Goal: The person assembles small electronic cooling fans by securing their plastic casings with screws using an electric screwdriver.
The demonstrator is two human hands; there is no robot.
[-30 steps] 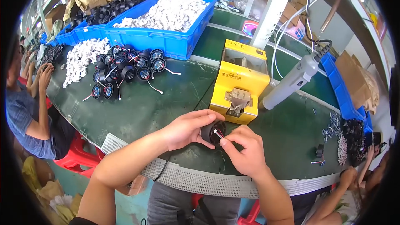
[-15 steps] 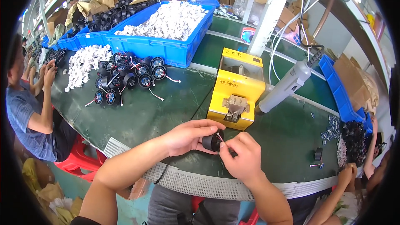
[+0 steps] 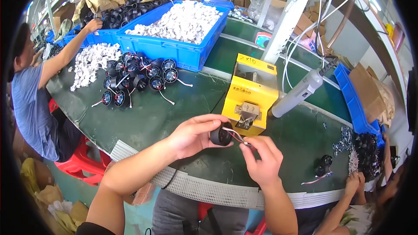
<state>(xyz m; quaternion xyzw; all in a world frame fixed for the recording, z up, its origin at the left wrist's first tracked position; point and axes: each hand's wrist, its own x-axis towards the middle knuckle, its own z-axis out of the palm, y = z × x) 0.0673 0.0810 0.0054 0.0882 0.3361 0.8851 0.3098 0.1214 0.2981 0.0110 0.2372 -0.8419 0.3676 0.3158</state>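
Above the near edge of the green table, my left hand (image 3: 191, 137) is closed round a small black cylindrical housing (image 3: 220, 136). Thin red, white and dark wires (image 3: 234, 133) come out of its right-facing end. Thumb and fingers of my right hand (image 3: 264, 159) pinch the free end of these wires at a small pale connector (image 3: 247, 143), so the wires span the gap between both hands. Just beyond my hands stands a yellow machine (image 3: 252, 91) with a metal fixture (image 3: 249, 112) on its front; neither hand appears to grip it.
Left of the machine lie several round black wired units (image 3: 135, 78) and a heap of white parts (image 3: 93, 63). Behind them is a blue bin (image 3: 161, 51) of white pieces. A grey cylindrical tool (image 3: 296, 95) stands at right. Co-workers' arms (image 3: 67, 56) are at both sides.
My right hand has drawn away to the right from the housing, and the wires now stretch out. The left co-worker's arm has reached up to the black parts. At right, another wired black piece has shifted.
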